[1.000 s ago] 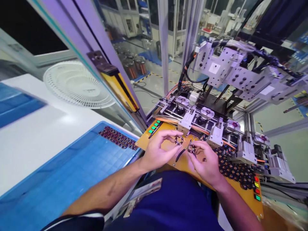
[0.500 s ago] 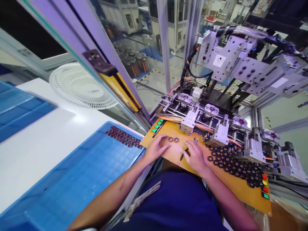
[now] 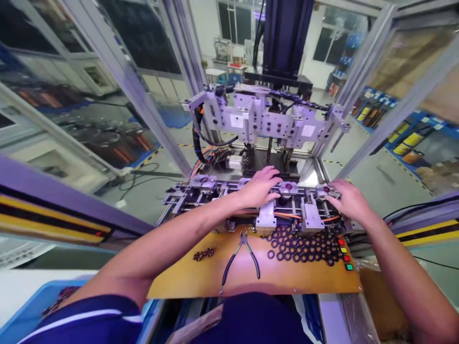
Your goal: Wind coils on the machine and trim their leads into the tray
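My left hand (image 3: 261,186) reaches over the machine's row of fixtures, its fingers stretched out and thumb apart. Just right of its fingertips is a metal fixture (image 3: 287,193) with a reddish ring-shaped core (image 3: 288,186) on top. My right hand (image 3: 349,198) is at the rightmost fixture (image 3: 322,194), thumb and fingers apart on the near side of a dark red ring core (image 3: 326,188). Whether its fingertips touch that core, I cannot tell. A pair of cutting pliers (image 3: 244,241) with spread handles lies on the yellow panel (image 3: 276,282). Two small ring cores (image 3: 203,254) lie left of the pliers.
Many black ring cores (image 3: 297,248) cluster on the panel's right part, beside coloured buttons (image 3: 345,255). Above the fixtures hangs a machine head (image 3: 267,119) with cables. Metal frame posts stand on both sides. A blue tray (image 3: 21,310) is at lower left.
Both hands have moved from the panel up to the fixtures, the right one far to the right. The view has turned right. The pliers now lie uncovered on the panel.
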Motion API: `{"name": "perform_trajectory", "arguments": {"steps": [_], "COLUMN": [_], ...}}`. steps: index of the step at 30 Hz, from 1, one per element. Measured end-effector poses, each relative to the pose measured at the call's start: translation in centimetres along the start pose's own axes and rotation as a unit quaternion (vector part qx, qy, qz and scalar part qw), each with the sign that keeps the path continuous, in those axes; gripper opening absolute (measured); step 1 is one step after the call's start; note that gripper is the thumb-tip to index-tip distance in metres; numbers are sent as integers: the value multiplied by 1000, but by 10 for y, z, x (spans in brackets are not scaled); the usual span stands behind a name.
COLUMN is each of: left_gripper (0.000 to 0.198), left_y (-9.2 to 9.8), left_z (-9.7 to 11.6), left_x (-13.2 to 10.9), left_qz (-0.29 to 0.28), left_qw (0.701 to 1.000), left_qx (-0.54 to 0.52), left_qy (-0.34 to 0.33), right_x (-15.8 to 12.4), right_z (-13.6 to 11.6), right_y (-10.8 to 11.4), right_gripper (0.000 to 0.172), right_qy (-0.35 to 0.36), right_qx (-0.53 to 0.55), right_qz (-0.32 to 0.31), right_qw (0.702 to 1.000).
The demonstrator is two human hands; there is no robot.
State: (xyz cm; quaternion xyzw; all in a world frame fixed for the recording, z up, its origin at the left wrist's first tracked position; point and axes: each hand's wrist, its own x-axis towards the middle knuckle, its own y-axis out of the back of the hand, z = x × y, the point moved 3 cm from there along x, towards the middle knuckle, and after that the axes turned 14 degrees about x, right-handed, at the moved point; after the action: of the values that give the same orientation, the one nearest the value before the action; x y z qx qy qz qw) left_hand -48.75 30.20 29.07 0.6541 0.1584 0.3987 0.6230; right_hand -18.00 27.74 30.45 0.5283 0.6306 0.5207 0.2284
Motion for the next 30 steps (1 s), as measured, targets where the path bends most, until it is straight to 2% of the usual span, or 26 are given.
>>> {"name": "perform_trajectory", "arguments": {"steps": [3, 5, 8, 15, 18, 20, 23, 25, 27, 28, 30], "left_gripper": [29, 23, 22, 32, 28, 25, 24, 24, 19, 17, 14], "left_y": [-32, -46, -56, -60, -50, -35, 2, 30, 53, 58, 55], "left_z": [5, 5, 3, -3, 1, 9, 24, 30, 33, 32, 30], "left_x": [45, 58, 62, 71, 76, 71, 38, -7, -70, -106, -181], "left_qz": [-43, -69, -106, -181, -165, -131, -67, -6, 77, 101, 107], "left_qw": [998, 996, 992, 980, 984, 989, 996, 996, 984, 977, 964], "left_qx": [8, 16, 24, 13, -4, -22, -53, -90, -152, -174, -180], "left_qy": [-33, -46, -64, -82, -74, -61, -30, 0, 42, 75, 164], "right_x": [17, 20, 20, 26, 37, 45, 47, 36, 14, -1, -33], "right_z": [29, 40, 50, 57, 58, 55, 32, 2, -37, -58, -100], "right_y": [-7, -15, -23, -29, -26, -16, 8, 18, 16, 8, -23], "right_gripper": [32, 31, 30, 26, 23, 18, 19, 22, 21, 16, 7], "right_qy": [-22, -36, -58, -70, -77, -78, -50, -12, 41, 80, 150], "right_qx": [-3, -1, 6, 48, 66, 78, 105, 129, 160, 186, 232], "right_qz": [-40, -62, -85, -140, -153, -146, -118, -97, -69, -47, -48], "right_qw": [999, 997, 995, 986, 983, 983, 986, 987, 984, 978, 960]}}
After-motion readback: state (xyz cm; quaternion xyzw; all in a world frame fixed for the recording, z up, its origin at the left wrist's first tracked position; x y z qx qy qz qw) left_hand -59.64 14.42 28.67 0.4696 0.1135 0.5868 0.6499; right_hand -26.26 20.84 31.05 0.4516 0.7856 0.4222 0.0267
